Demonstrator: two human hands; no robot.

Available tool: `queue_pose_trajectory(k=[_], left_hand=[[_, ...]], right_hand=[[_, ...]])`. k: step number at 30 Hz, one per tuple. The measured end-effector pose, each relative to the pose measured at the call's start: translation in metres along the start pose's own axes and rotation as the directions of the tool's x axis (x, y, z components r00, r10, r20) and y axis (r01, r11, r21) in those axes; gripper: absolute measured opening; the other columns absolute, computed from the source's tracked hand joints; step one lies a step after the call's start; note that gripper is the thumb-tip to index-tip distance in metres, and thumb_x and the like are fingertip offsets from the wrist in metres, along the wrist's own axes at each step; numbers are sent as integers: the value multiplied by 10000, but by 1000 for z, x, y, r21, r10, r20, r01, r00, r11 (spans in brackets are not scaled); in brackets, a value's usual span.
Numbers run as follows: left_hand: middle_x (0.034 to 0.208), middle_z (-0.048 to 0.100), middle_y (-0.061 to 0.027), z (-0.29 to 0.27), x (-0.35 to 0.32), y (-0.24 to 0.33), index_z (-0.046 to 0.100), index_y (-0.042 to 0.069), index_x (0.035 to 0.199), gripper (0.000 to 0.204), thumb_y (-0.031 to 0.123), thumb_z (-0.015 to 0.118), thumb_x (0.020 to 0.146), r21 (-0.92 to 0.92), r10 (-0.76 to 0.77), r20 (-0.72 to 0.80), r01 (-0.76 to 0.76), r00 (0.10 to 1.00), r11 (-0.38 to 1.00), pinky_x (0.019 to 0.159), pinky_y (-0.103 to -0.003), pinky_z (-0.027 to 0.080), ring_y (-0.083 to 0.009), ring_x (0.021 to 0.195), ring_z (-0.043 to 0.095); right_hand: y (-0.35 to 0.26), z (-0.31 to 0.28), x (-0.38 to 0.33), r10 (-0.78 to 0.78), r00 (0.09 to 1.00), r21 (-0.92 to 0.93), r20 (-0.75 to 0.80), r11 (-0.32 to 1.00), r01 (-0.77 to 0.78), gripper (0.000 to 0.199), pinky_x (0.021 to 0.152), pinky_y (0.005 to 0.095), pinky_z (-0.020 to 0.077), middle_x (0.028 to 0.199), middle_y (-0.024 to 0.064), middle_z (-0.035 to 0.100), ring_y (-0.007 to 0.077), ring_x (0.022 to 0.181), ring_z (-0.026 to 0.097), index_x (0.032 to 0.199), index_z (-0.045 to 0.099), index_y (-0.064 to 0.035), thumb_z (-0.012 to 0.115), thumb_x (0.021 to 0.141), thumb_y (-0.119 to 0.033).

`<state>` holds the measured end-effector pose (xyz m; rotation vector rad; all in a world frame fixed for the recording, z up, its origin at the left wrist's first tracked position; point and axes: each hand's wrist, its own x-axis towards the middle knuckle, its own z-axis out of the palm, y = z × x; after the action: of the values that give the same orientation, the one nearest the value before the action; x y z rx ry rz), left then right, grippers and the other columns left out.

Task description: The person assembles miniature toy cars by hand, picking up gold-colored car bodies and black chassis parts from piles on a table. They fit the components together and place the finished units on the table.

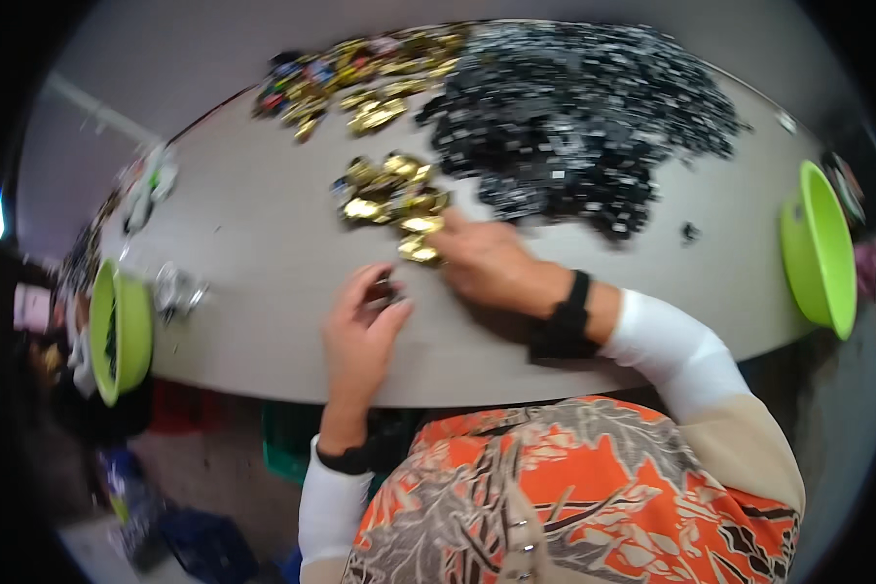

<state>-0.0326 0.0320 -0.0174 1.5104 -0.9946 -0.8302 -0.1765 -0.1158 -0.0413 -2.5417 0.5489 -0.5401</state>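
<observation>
Gold, shiny and crinkled, marks the small heap of wrapped-looking pieces (pixel 365 209) lying near the middle of the table (pixel 263 321), just beyond the person's two hands. The right hand (pixel 492 263) reaches across to the near right edge of that heap, its fingertips at the gold pieces; motion blur hides whether they have closed on one, so I cannot tell. The left hand (pixel 360 326) sits nearer the person, palm turned inward, thumb and fingers curled around a small dark piece (pixel 384 289) that seems to be pinched between them. The hands are apart from each other. Behind the heap, to the right, spreads a broad pile of black pieces (pixel 574 107) with pale flecks, while more gold and coloured pieces (pixel 375 117) lie along the far left edge. Lime-green bowls stand at either side, a left bowl (pixel 136 341) and a right bowl (pixel 810 253), both well apart from the hands. My reading is that the step in hand is gathering or sorting small pieces one at a time; the next move probably calls for a sure fingertip grip on a single gold piece, leaving its neighbours undisturbed, while the left hand keeps its pinch.
</observation>
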Motion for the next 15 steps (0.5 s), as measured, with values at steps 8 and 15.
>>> queue_pose_trajectory(k=[8, 15], left_hand=[[1067, 598, -138, 20, 9, 6, 561, -25, 1107, 430, -58, 638, 686, 345, 173, 257, -257, 951, 903, 830, -300, 492, -222, 970, 597], [903, 626, -121, 53, 9, 16, 525, -57, 1100, 337, 50, 610, 792, -512, -221, 338, 376, 915, 773, 666, -296, 519, -177, 720, 628]], right_hand=[[-13, -34, -26, -135, 987, 289, -82, 945, 154, 327, 587, 417, 466, 870, 167, 509, 350, 705, 571, 987, 494, -34, 632, 694, -76], [-20, -53, -49, 337, 940, 759, -58, 626, -177, 372, 596, 194, 418, 865, 10, 570, 36, 681, 494, 1052, 519, -9, 707, 744, -102]])
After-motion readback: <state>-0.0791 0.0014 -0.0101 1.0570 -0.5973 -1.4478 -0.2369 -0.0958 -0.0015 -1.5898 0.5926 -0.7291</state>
